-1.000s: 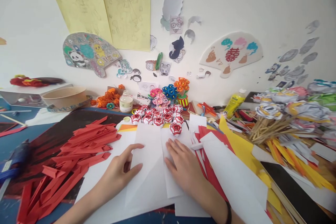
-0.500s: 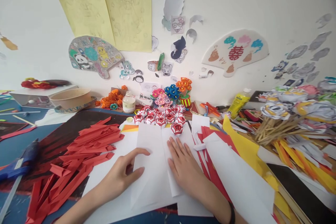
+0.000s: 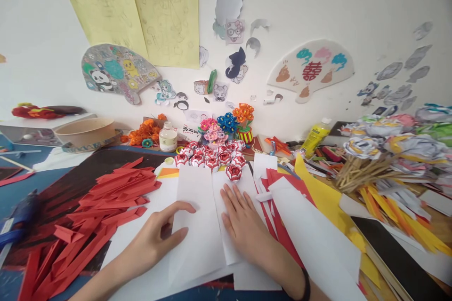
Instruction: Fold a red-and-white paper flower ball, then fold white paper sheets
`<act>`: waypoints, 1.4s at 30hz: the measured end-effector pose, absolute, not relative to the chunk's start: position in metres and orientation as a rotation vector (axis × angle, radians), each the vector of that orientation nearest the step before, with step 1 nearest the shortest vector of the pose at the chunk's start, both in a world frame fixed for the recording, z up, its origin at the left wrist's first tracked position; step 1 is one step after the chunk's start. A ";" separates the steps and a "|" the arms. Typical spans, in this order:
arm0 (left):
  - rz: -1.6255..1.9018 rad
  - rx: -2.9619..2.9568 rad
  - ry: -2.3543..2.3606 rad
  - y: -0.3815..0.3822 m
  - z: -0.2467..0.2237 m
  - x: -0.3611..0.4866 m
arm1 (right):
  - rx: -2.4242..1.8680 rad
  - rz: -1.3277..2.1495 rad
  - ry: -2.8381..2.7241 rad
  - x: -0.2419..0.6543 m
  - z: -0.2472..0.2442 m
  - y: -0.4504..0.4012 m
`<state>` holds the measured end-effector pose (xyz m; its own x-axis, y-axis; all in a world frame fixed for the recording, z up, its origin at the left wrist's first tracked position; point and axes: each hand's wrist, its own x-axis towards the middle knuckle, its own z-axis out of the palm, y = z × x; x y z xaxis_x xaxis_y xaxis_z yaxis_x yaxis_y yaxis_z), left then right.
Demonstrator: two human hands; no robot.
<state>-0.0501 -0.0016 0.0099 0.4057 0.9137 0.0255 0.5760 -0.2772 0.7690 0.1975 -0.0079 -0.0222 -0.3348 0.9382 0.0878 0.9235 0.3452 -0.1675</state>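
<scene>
A strip of white paper (image 3: 197,235) lies lengthwise in front of me. My left hand (image 3: 160,233) rests at its left edge, thumb and forefinger apart with nothing seen between them; the other fingers are tucked out of sight. On a second white sheet (image 3: 219,193), just to the right, my right hand (image 3: 243,225) lies flat with fingers stretched out. Beyond the sheets sits a cluster of red and white paper roses (image 3: 212,157), and one rose (image 3: 233,172) stands nearest my right fingertips.
Folded red paper strips (image 3: 95,216) are heaped on the left, with a blue glue gun (image 3: 17,221) beyond. White, red and yellow sheets (image 3: 314,225) overlap on the right, beside a dark-covered book (image 3: 395,254). Paper flowers on sticks (image 3: 367,150) and a yellow bottle (image 3: 317,137) stand behind.
The view has turned slightly to the right, so everything sits a little further left. Both hands keep nearly the same place on the paper.
</scene>
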 end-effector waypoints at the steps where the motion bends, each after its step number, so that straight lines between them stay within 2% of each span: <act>1: 0.622 1.975 1.268 -0.002 0.009 -0.051 | -1.698 0.129 -2.432 0.198 -0.023 -0.008; 7: 0.571 2.017 1.306 0.001 0.001 -0.054 | -1.646 0.123 -2.385 0.195 -0.020 -0.007; 12: 0.549 2.041 1.289 0.000 0.000 -0.051 | -1.693 0.192 -2.161 0.202 0.006 -0.008; 18: 0.512 2.038 1.295 -0.001 0.003 -0.050 | -1.631 1.063 -2.178 0.221 0.021 -0.015; 23: 0.495 2.046 1.295 -0.002 0.009 -0.050 | -1.720 1.383 -2.089 0.222 0.013 -0.014; 28: 0.416 2.053 1.260 -0.004 0.010 -0.052 | -1.800 1.384 -2.082 0.218 0.019 -0.016; 42: 0.510 1.898 1.168 -0.004 0.017 -0.061 | -1.788 1.305 -2.152 0.215 0.022 -0.019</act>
<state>-0.0609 -0.0041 0.0167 0.4850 0.8709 -0.0789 0.5339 -0.2235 0.8155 0.2153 -0.0189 0.0222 -0.3282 0.8295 -0.4519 0.7841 -0.0275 -0.6200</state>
